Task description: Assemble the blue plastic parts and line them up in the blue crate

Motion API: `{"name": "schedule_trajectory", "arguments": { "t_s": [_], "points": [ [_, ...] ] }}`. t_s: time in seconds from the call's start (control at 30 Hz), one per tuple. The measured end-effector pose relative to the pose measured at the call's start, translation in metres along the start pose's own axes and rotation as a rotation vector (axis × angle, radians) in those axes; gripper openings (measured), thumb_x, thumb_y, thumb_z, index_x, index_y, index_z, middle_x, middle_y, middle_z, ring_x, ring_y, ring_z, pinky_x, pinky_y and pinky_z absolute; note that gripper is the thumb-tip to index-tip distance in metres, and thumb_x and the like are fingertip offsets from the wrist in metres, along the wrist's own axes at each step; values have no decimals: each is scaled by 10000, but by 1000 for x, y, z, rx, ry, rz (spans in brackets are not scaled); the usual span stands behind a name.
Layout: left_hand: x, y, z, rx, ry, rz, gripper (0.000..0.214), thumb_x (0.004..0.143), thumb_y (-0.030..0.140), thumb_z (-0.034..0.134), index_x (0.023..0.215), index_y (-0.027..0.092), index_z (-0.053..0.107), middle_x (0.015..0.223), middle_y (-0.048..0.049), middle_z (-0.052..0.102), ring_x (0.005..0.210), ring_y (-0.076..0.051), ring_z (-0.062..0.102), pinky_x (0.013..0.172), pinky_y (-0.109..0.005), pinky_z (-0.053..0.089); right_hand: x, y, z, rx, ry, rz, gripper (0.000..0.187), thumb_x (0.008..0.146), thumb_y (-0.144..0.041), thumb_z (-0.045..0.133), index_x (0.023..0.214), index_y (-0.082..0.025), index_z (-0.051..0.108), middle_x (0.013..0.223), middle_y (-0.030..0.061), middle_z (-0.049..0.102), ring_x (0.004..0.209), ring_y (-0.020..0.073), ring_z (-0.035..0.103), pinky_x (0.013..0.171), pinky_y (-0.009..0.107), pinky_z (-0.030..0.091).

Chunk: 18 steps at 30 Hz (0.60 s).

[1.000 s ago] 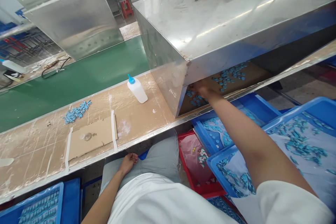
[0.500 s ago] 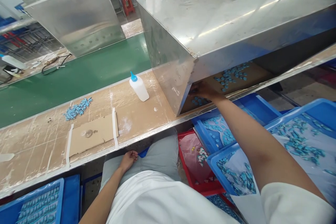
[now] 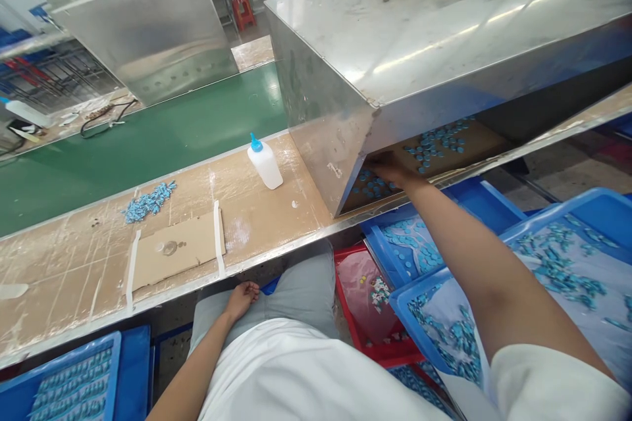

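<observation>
My right hand (image 3: 390, 168) reaches under the edge of a big steel hood (image 3: 424, 39), among small blue round discs (image 3: 434, 138) scattered on the brown bench beneath it. Its fingers are tucked under the hood's rim and mostly hidden. My left hand (image 3: 241, 299) rests on my grey-trousered thigh below the bench, fingers loosely curled, holding nothing. A white squeeze bottle with a blue cap (image 3: 265, 162) stands on the bench left of the hood.
A pile of small blue parts (image 3: 147, 201) and a taped cardboard piece (image 3: 175, 251) lie on the bench. Behind runs a green conveyor belt (image 3: 138, 145). Blue trays (image 3: 553, 263) of blue parts and a red bin (image 3: 370, 302) sit at my right; another blue tray (image 3: 69, 381) at lower left.
My right hand has slid slightly further under the hood's rim. The view has shifted a little; my left hand stays on my thigh.
</observation>
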State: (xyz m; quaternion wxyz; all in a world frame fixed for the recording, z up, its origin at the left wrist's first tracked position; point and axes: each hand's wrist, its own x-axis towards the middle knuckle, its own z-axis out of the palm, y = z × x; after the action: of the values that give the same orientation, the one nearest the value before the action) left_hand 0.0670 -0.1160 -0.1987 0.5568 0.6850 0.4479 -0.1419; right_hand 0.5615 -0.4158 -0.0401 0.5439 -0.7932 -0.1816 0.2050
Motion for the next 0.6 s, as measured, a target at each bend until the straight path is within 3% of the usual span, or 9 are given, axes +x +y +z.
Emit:
{"name": "schedule_trajectory", "arguments": {
  "t_s": [0.1, 0.23, 0.43, 0.6],
  "points": [
    [0, 0, 0, -13, -9, -2, 117, 729, 117, 590, 834, 158, 623, 821, -51, 688, 713, -161, 652, 711, -273, 512, -9, -6, -3, 146, -6, 117, 348, 882, -429, 759, 787, -148, 578, 507, -100, 365, 430, 44, 242, 429, 195, 207],
    [1, 1, 1, -20, -17, -3, 132, 733, 88, 563, 827, 161, 620, 809, -45, 682, 703, -149, 640, 681, -250, 496, -29, -23, -10, 354, -99, 149, 459, 809, -476, 816, 724, -219, 446, 540, -101, 226, 452, 48, 159, 425, 239, 125],
    [-3, 12, 3, -31, -44, -3, 128, 735, 71, 552, 806, 155, 618, 763, -33, 660, 657, -130, 604, 647, -234, 464, -64, -45, -10, 521, -204, 115, 577, 653, -528, 902, 724, -228, 415, 598, -92, 172, 496, 60, 105, 420, 223, 99],
    [-29, 37, 18, -100, -120, 63, 96, 757, 189, 658, 840, 141, 660, 838, -58, 688, 707, -144, 621, 683, -254, 486, -118, -60, 9, 505, -249, 110, 515, 697, -541, 883, 765, -230, 479, 572, -95, 193, 471, 67, 144, 420, 217, 132]
  ]
}}
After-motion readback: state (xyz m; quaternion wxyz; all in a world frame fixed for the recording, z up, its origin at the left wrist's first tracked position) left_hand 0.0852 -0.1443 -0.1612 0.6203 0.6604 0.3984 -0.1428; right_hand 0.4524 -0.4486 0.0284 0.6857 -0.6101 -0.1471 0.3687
